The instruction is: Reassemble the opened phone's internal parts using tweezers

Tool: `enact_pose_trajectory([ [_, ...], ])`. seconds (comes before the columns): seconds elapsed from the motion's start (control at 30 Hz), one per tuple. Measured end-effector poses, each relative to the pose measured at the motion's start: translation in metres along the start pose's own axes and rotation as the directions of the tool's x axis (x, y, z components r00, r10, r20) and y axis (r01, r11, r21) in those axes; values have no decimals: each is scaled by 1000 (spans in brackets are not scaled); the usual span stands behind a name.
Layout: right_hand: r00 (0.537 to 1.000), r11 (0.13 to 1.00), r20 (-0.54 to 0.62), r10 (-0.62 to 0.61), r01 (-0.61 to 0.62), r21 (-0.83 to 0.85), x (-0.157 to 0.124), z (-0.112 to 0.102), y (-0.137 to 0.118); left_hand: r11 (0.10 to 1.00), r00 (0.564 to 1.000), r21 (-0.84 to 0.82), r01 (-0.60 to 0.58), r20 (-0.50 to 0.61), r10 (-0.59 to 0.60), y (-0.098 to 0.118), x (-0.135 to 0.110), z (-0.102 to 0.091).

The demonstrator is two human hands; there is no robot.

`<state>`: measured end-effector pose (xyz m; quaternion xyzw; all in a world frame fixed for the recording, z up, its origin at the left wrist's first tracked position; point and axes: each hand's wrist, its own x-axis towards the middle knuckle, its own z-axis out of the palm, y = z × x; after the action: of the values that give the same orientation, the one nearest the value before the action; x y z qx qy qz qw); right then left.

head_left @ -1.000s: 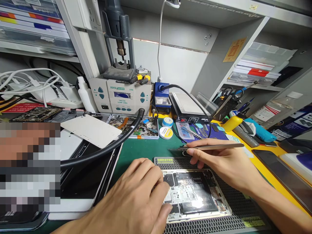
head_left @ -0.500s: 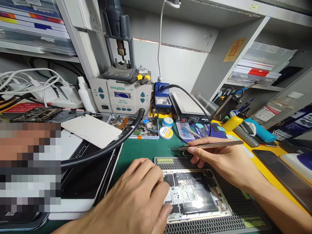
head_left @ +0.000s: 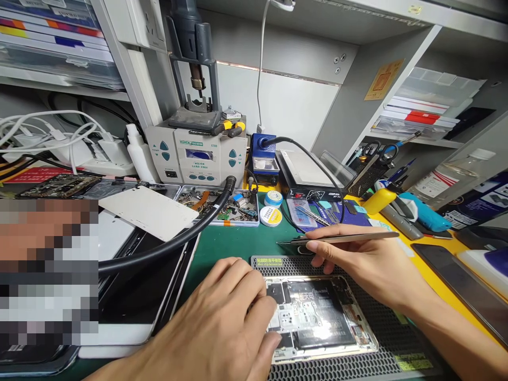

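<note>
An opened phone point(head_left: 317, 317) with its back off lies on a black non-slip mat point(head_left: 381, 323) near the front of the bench. My left hand point(head_left: 222, 323) rests on the phone's left edge, fingers curled against it and pressing it down. My right hand point(head_left: 365, 264) hovers above the phone's far end, pinched on metal tweezers point(head_left: 341, 238) held level, tips pointing left beyond the mat's far edge.
A hot-air station point(head_left: 198, 153) stands at the back, its black hose point(head_left: 166, 241) crossing a tablet point(head_left: 135, 301) on the left. Behind the mat lie a parts tray point(head_left: 222, 209), two round tins point(head_left: 270, 216), a heating plate point(head_left: 309, 177). Tools and a dark phone point(head_left: 460, 286) crowd the right.
My right hand has lifted slightly and moved a little to the right with the tweezers. My left hand and the phone have stayed put.
</note>
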<state>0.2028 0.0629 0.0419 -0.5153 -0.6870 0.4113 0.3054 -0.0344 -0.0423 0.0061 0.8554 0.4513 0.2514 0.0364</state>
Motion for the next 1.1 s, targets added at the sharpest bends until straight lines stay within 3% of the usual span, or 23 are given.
enact_pose_trajectory([
  [0.3, 999, 999, 37, 4, -5, 34, -1, -10, -2, 994, 996, 78, -72, -45, 75, -2, 6, -2],
  [0.47, 979, 983, 190, 77, -106, 149, -13, -26, -12, 995, 996, 74, -68, -51, 72, -5, 5, -3],
  [0.57, 962, 980, 241, 132, -164, 116, -22, -27, -18, 998, 999, 42, -43, -19, 44, -4, 2, 0],
  [0.8, 951, 1000, 309, -4, 11, -22, -25, -27, -14, 999, 1000, -34, 3, 25, -3, 0, 0, 1],
  [1.1, 934, 998, 358, -20, 42, -56, -24, -24, -16, 1000, 999, -7, 4, 32, -4, 0, 0, -1],
])
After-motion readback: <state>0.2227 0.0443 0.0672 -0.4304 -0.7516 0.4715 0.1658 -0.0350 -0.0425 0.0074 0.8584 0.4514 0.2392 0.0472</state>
